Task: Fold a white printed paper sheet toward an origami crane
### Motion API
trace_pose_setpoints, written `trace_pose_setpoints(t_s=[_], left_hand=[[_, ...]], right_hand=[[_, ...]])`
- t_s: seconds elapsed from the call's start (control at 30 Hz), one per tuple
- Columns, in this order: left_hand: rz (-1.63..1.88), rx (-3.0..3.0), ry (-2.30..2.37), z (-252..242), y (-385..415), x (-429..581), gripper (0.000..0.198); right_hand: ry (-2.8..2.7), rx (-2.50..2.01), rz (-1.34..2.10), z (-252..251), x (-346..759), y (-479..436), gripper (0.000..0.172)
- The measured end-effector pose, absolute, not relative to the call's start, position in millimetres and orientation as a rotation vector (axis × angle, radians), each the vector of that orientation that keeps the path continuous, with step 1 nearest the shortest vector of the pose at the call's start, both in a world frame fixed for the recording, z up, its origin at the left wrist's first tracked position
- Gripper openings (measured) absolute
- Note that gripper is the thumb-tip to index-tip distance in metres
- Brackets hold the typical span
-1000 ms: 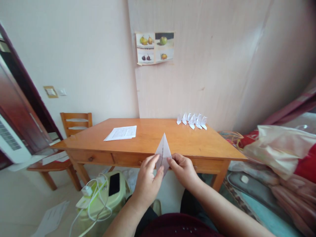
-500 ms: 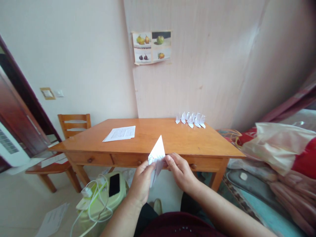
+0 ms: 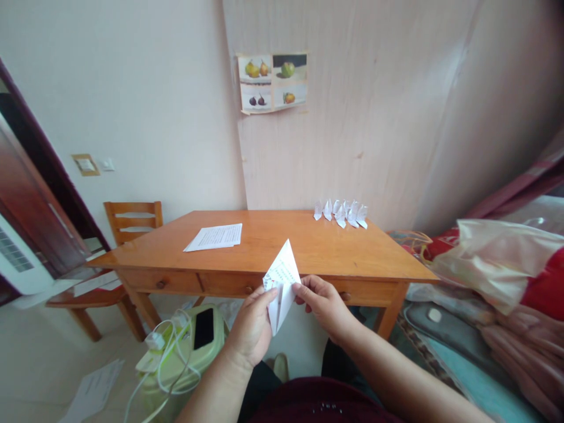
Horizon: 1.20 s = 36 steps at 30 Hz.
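A folded white paper (image 3: 282, 281), pointed at top and bottom with print on one face, is held in the air in front of the wooden table (image 3: 317, 252). My left hand (image 3: 252, 326) pinches its left edge with thumb and fingers. My right hand (image 3: 321, 304) pinches its right edge. Both hands are closed on the paper, just in front of the table's near edge. At the table's far right stands a row of several small folded paper figures (image 3: 340, 212). A printed sheet (image 3: 215, 237) lies flat on the table's left half.
A wooden chair (image 3: 115, 258) stands left of the table. On the floor below are a pale green box with white cables and a black phone (image 3: 187, 346) and a loose sheet (image 3: 90, 390). Bedding and a plastic bag (image 3: 493, 264) lie at right.
The folded paper has turned and tilted left, its printed face opening toward me. Both hands shifted their grip slightly and sank a little.
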State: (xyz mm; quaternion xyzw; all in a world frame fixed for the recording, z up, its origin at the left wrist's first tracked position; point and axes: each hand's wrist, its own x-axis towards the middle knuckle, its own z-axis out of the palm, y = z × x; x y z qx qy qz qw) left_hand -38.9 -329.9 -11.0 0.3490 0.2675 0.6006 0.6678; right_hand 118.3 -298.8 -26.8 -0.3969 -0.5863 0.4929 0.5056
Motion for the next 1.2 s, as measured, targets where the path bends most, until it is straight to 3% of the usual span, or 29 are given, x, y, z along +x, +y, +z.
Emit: trace_pose_setpoints(t_s=[0.23, 0.87, 1.07, 1.2], left_hand=[[1.245, 0.912, 0.549, -9.4, -331.4, -45.7, 0.031], [1.243, 1.017, 0.773, -11.4, -331.2, -48.6, 0.037], [1.432, 0.869, 0.712, -10.8, -323.7, -50.0, 0.036], [1.541, 0.692, 0.728, -15.1, -317.3, -52.1, 0.037]], right_hand=[[-1.437, -0.854, 1.267, -19.6, 126.0, -296.1, 0.022], [-1.553, -0.838, 1.312, -13.2, 132.0, -298.0, 0.027], [-1.265, -0.871, 1.245, -21.4, 127.4, -294.8, 0.033], [-1.075, -0.968, 1.298, -39.8, 122.7, -291.6, 0.024]])
